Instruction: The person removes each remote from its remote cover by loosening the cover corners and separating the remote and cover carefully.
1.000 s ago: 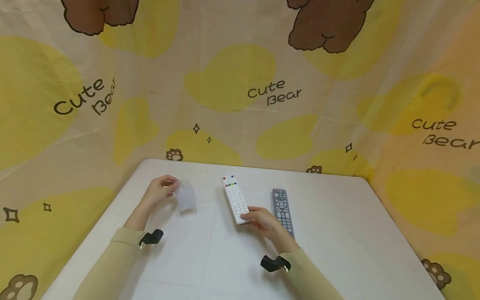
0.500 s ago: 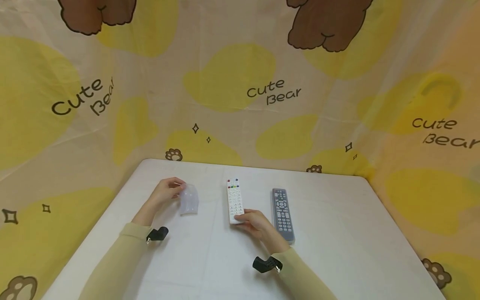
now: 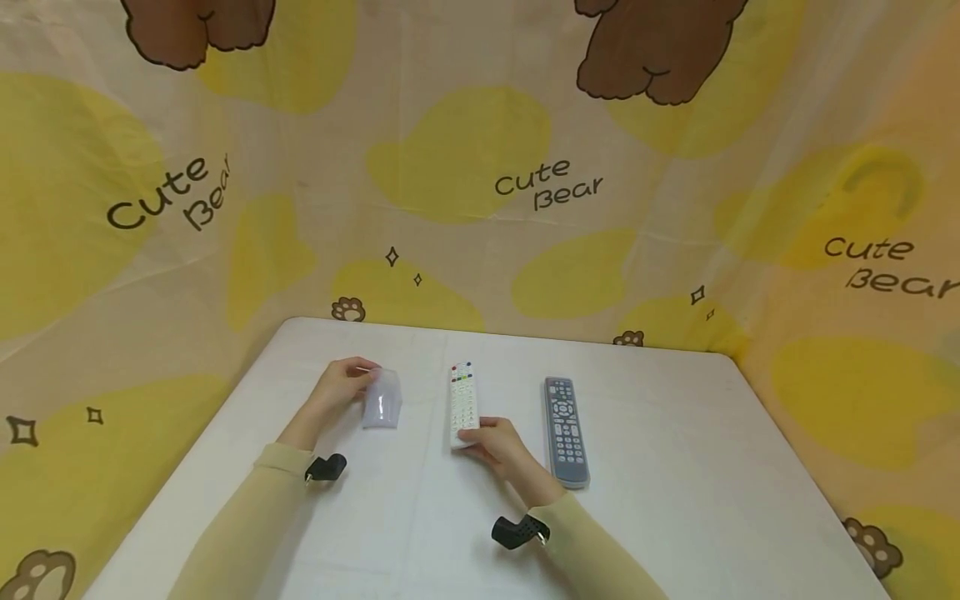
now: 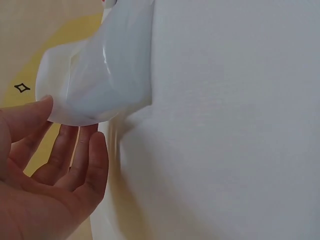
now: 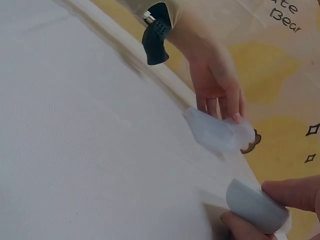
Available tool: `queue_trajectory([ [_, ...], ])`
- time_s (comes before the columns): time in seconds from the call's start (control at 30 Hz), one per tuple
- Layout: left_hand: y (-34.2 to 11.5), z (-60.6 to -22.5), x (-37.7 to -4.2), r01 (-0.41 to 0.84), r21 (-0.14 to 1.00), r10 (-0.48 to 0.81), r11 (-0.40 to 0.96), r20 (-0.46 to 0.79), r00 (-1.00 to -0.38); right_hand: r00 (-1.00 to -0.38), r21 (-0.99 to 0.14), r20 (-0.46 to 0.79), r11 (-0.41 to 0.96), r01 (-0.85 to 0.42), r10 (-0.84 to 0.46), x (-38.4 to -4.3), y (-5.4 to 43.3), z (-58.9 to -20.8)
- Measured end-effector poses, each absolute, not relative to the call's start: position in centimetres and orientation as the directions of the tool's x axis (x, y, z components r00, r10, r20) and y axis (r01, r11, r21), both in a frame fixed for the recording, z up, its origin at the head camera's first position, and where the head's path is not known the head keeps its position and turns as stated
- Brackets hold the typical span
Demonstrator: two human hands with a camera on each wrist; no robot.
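My left hand (image 3: 341, 387) pinches a translucent, milky plastic sleeve (image 3: 383, 402) by one end, with its other end hanging toward the table. In the left wrist view the thumb lies on the curved edge of the sleeve (image 4: 112, 65), and the fingers are behind it. Between thumb and fingers, my right hand (image 3: 501, 446) holds a white remote control (image 3: 464, 404) by its near end. Its buttons face up, and its far end with coloured buttons points away from me. A short gap separates remote and sleeve. The right wrist view shows only the remote's rounded near end (image 5: 255, 207).
A grey remote control (image 3: 567, 429), in a clear cover, lies on the white table (image 3: 675, 483) to the right of my right hand. Patterned cloth (image 3: 450, 167) hangs behind the table and at both sides. Each wrist carries a small black camera (image 3: 327, 467).
My left hand has shifted right with the sleeve. The right hand has moved left with the white remote, which has turned from a slant to nearly straight ahead. The grey remote stays put.
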State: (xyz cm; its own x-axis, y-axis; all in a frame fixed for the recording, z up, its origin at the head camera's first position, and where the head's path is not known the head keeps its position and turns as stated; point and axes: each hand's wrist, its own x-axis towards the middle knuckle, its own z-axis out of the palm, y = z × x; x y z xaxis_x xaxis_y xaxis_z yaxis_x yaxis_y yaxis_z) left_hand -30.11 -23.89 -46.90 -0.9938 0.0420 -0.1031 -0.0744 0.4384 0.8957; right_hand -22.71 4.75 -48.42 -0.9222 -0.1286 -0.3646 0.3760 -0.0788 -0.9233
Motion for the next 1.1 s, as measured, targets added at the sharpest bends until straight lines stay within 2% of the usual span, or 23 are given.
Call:
queue_trajectory([
  [0.33,-23.6,-47.9,-30.0,-0.059,0.916,0.036,0.397,-0.080,-0.996,-0.942,-0.936,-0.329,0.153,0.318,-0.057,-22.2,4.4,-48.6],
  [0.8,-23.3,-48.1,-29.3,-0.160,0.907,-0.105,0.389,-0.129,-0.986,-0.949,-0.901,-0.309,0.338,0.271,-0.062,-21.9,4.1,-48.2],
  [1.1,-23.3,-48.0,-28.9,-0.194,0.910,-0.123,0.366,-0.160,-0.979,-0.953,-0.869,-0.295,0.436,0.234,-0.076,-21.7,3.6,-47.7],
])
